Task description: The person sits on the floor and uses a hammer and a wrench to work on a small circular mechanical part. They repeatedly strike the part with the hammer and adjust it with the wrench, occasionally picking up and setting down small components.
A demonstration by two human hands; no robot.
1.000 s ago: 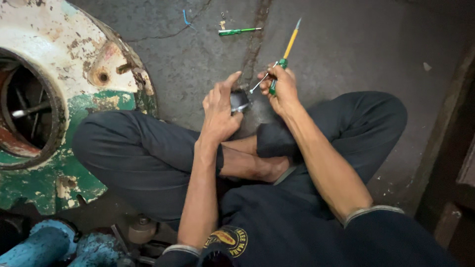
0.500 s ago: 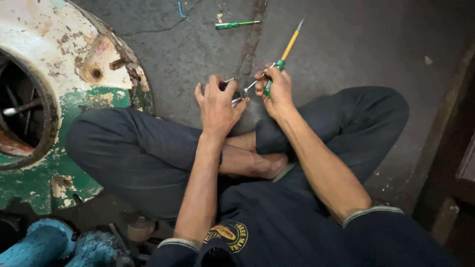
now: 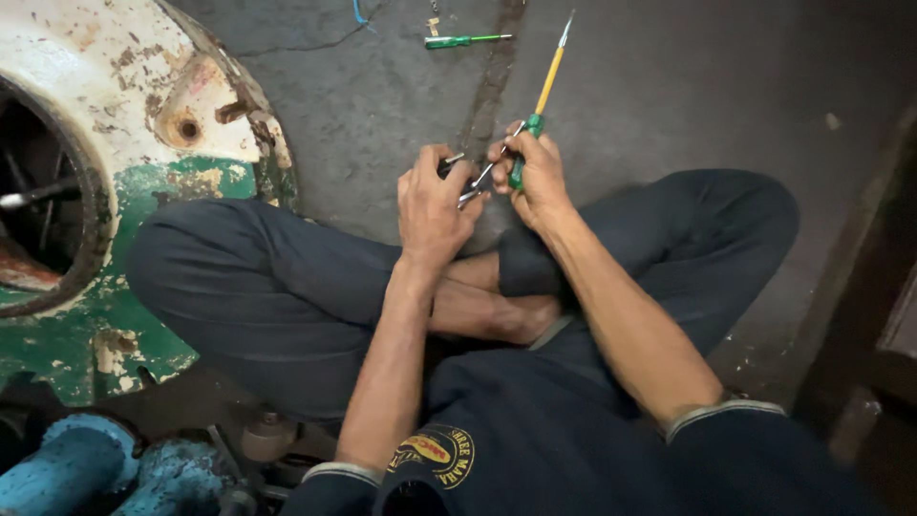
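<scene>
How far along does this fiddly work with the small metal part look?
Done: nothing looks finished. In hand: the left hand grips a small metal part; the right hand holds a yellow-and-green screwdriver and thin metal pieces against it. Left: a green screwdriver lies unused on the floor, beside the worn round housing.

The left hand (image 3: 432, 205) grips a small metal part (image 3: 457, 172) while the right hand (image 3: 537, 177) holds a yellow-green screwdriver (image 3: 540, 100).

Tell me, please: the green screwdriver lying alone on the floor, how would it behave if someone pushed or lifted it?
The green screwdriver looks slim and rounded, so a sideways push would probably roll it across the concrete floor. It seems stiff, with a thin metal shaft, and likely light to lift. Its smooth handle may be a little slippery.
</scene>
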